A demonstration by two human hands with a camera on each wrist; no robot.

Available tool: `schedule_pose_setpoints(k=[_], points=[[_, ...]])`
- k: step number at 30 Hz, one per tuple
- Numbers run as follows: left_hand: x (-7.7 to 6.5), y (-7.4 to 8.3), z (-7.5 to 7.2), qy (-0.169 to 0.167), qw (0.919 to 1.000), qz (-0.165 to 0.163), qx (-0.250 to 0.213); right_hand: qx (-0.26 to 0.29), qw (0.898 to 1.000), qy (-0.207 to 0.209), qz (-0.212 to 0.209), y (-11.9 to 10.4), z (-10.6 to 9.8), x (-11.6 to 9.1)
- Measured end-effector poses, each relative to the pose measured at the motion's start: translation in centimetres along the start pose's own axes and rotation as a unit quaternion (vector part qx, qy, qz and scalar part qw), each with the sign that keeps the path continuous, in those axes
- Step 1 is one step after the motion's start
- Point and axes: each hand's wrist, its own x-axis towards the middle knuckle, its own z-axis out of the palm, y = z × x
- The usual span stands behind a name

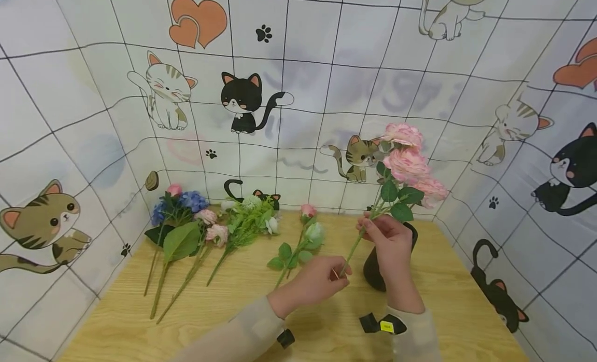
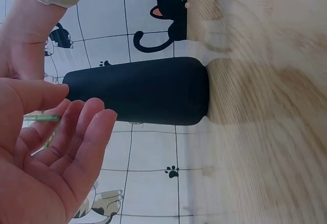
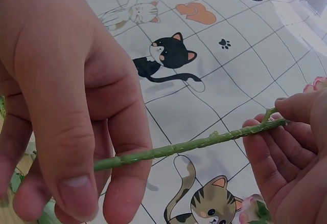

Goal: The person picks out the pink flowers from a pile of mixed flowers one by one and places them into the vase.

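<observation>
A spray of pink flowers (image 1: 406, 162) with green leaves is held up in front of the body, its stem (image 3: 173, 150) slanting down to the left. My right hand (image 1: 391, 242) pinches the stem just below the leaves, between thumb and fingers. Lower down, my left hand (image 1: 319, 279) pinches the stem near its cut end. The right wrist view shows both hands on the stem, with a short side stub by the right thumb. Behind the right hand stands a black vase (image 2: 138, 91), upright on the table and partly hidden in the head view.
Several flower stems lie on the wooden table (image 1: 126, 320) to the left: blue flowers (image 1: 193, 201), small pink flowers (image 1: 216, 234) and white flowers with greenery (image 1: 247, 222). A pale green rose (image 1: 314, 235) and a pink rosebud (image 1: 308, 210) lie nearer the middle. Cat-print cloth (image 1: 308, 87) surrounds the table.
</observation>
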Motion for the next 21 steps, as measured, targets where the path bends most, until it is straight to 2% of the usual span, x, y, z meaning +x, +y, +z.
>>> schedule_pose_setpoints(k=[5,13,21], points=[[1.0,-0.1,0.9,-0.002,1.0000,-0.001,-0.002,0.018,1.000,0.003,-0.007,0.0,-0.3,0.2],[2.3,-1.4,1.4,-0.005,0.9971,-0.067,-0.038,0.028,0.999,0.020,-0.028,0.1,-0.7,0.3],[3.0,-2.3,1.5,-0.013,0.9969,-0.075,-0.020,0.031,0.998,0.048,-0.040,-0.2,-1.3,0.7]])
